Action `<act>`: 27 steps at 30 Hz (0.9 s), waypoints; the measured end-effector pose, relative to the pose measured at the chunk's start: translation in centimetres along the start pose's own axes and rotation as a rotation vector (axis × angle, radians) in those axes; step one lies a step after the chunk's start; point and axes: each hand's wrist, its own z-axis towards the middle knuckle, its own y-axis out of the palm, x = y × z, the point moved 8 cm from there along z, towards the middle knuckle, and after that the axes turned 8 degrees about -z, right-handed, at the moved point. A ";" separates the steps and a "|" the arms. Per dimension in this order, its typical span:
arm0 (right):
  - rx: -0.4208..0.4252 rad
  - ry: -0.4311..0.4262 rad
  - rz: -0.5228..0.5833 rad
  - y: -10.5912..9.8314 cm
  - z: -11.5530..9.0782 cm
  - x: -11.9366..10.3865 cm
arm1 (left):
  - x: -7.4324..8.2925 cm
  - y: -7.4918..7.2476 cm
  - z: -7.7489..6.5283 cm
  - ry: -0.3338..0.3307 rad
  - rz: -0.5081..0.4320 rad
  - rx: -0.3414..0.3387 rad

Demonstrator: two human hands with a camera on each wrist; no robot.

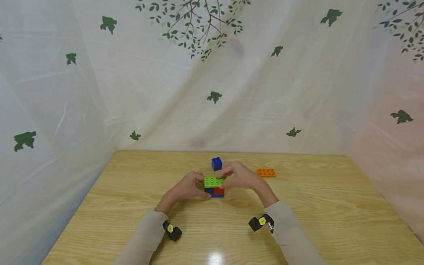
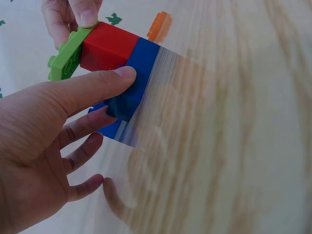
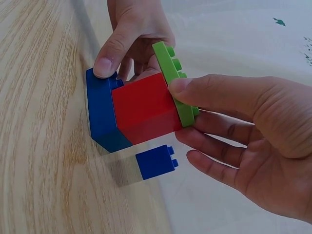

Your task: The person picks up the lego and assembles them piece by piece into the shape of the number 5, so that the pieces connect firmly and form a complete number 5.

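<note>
A small stack of toy building bricks stands on the table between both hands. Lowest is a blue brick [image 3: 101, 109], with a red brick [image 3: 141, 102] on top of it. A thin lime-green studded plate [image 1: 210, 183] lies over the red brick and overhangs it toward the left hand. My left hand [image 1: 188, 186] holds the lower blue brick, its thumb on the near side and the other fingers behind. With thumb and fingers, my right hand [image 1: 243, 177] pinches the green plate at its right end.
Behind the stack sits a loose blue brick [image 1: 216, 163] with studs on top. An orange studded plate [image 1: 266, 172] lies to the right, beyond the right hand. The wooden table [image 1: 100, 231] ends at a pale curtain [image 1: 162, 105] printed with leaves and birds.
</note>
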 end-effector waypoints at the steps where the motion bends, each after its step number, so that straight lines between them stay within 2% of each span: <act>1: -0.002 0.003 -0.001 0.0 0.0 0.0 | 0.0 0.0 0.0 0.002 0.000 -0.001; 14: -0.010 -0.030 -0.015 0.2 0.3 0.0 | 0.1 0.1 0.0 0.022 -0.014 -0.011; 27: 0.018 0.020 -0.036 0.0 0.3 0.8 | 0.1 0.0 -0.1 0.008 -0.011 -0.006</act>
